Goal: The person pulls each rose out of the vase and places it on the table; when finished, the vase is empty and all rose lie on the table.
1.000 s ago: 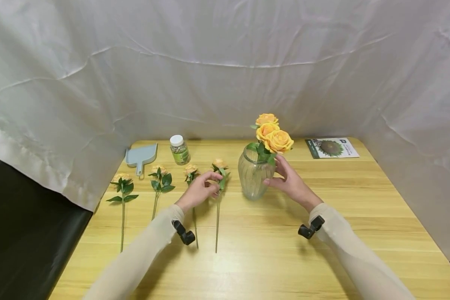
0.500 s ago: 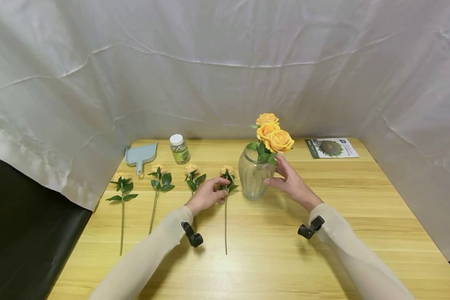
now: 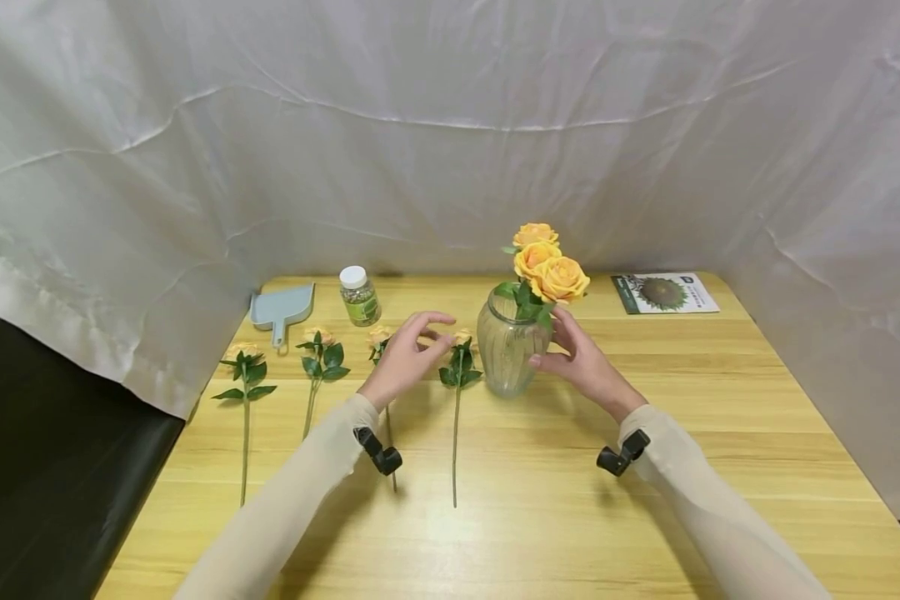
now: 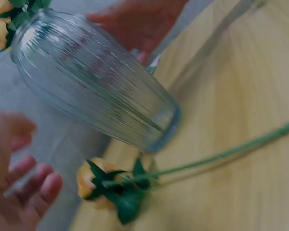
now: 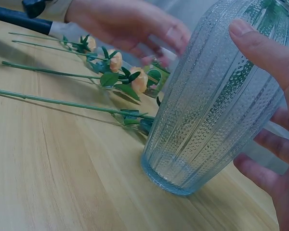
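A ribbed clear glass vase (image 3: 507,354) stands upright on the table with 3 yellow artificial roses (image 3: 558,279) in it. My right hand (image 3: 587,363) holds the vase's right side, its thumb (image 5: 260,45) lying across the glass in the right wrist view. One loose rose (image 3: 460,367) lies left of the vase, stem toward me; its leaves (image 4: 129,202) show clearly in the left wrist view. Just left of that rose's head hovers my left hand (image 3: 407,357), fingers loosely spread and holding nothing. It partly covers another loose rose (image 3: 378,337).
Two more yellow roses (image 3: 318,367) (image 3: 246,392) lie farther left. Behind them are a blue-grey dustpan (image 3: 281,308) and a white-capped jar (image 3: 359,298). A seed packet (image 3: 666,294) lies at the back right. Grey cloth (image 3: 450,167) hangs behind the wooden table (image 3: 540,517).
My left hand shifted the nearest loose rose right, toward the vase, then let go and lifted back off it. My right hand has stayed at the vase.
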`<state>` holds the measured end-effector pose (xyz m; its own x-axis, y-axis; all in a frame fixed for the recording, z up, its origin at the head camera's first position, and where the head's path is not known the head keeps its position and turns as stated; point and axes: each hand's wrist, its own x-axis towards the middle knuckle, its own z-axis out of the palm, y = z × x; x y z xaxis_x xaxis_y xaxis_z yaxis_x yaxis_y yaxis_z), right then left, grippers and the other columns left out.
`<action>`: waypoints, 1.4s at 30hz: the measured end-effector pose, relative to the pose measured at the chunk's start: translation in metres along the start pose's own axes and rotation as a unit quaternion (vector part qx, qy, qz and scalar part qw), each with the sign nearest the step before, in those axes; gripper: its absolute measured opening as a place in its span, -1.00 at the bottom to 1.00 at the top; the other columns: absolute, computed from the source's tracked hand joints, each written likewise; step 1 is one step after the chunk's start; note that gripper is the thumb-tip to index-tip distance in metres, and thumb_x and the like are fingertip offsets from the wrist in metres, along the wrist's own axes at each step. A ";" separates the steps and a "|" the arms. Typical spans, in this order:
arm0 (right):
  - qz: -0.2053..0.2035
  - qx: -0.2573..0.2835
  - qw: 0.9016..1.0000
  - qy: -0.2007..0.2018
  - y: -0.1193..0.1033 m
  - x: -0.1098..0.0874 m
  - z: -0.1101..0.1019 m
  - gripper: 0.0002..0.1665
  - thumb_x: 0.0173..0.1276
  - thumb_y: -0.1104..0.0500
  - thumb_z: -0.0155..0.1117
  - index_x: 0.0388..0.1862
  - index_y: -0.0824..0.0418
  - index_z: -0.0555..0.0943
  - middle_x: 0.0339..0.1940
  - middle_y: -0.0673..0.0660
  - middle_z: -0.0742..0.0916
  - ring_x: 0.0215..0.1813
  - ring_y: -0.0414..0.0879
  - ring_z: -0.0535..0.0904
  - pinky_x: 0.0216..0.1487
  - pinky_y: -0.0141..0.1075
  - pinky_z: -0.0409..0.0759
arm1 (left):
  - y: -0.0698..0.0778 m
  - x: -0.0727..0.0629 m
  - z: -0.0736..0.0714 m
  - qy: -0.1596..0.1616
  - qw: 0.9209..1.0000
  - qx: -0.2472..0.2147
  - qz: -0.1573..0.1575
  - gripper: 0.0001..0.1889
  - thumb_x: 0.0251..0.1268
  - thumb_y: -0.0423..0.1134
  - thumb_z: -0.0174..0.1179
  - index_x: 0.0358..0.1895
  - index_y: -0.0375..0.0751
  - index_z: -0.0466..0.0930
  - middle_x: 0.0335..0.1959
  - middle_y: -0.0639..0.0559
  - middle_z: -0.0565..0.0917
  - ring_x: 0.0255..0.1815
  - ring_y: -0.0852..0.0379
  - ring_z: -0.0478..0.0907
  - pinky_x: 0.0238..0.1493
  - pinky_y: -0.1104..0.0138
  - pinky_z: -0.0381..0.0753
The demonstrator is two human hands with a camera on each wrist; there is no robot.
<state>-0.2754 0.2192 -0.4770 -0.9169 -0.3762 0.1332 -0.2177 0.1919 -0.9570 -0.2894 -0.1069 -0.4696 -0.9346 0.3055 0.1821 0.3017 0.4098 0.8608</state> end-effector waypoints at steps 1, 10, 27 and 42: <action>0.001 0.000 1.000 0.001 0.000 0.000 -0.001 0.08 0.57 0.21 0.43 0.83 -0.19 0.04 0.78 0.17 0.30 0.76 0.22 0.21 0.51 -0.26 0.56 | 0.005 0.003 0.000 -0.004 1.000 -0.012 0.015 -0.56 0.66 0.03 0.27 0.46 0.08 0.57 0.44 0.04 0.56 0.34 -0.01 0.61 0.33 0.05 0.72; 0.000 0.003 1.000 0.002 0.000 -0.002 -0.002 0.07 0.57 0.21 0.43 0.83 -0.18 0.04 0.76 0.20 0.34 0.74 0.24 0.26 0.42 -0.40 0.59 | 0.045 0.026 0.022 -0.062 0.992 -0.049 0.102 -0.24 0.60 0.08 0.32 0.73 0.23 0.22 0.71 0.21 0.31 0.70 0.09 0.28 0.68 0.07 0.42; -0.011 -0.010 0.998 0.058 -0.003 -0.008 -0.006 -0.17 0.66 0.13 0.31 0.78 0.09 0.21 0.66 0.17 0.45 0.64 0.12 0.38 0.54 -0.17 0.58 | 0.055 0.023 0.038 -0.034 0.997 -0.032 0.063 -0.14 0.49 0.17 0.41 0.74 0.22 0.21 0.64 0.07 0.38 0.62 0.05 0.37 0.59 0.05 0.54; -0.250 0.074 0.955 0.142 -0.051 -0.026 -0.008 -0.76 0.52 0.59 0.18 0.11 0.65 0.60 0.13 0.13 0.78 0.20 -0.06 0.75 0.31 -0.32 0.75 | 0.041 0.005 0.042 -0.019 0.995 -0.070 0.068 -0.19 0.46 0.17 0.44 0.68 0.44 0.23 0.62 0.29 0.37 0.63 0.17 0.35 0.61 0.07 0.51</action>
<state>-0.2433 0.2268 -0.4294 -0.7694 -0.1227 0.6269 -0.6211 -0.0852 -0.7791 -0.2735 -0.0526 -0.4533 -0.8786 0.3829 0.2856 0.3929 0.2393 0.8879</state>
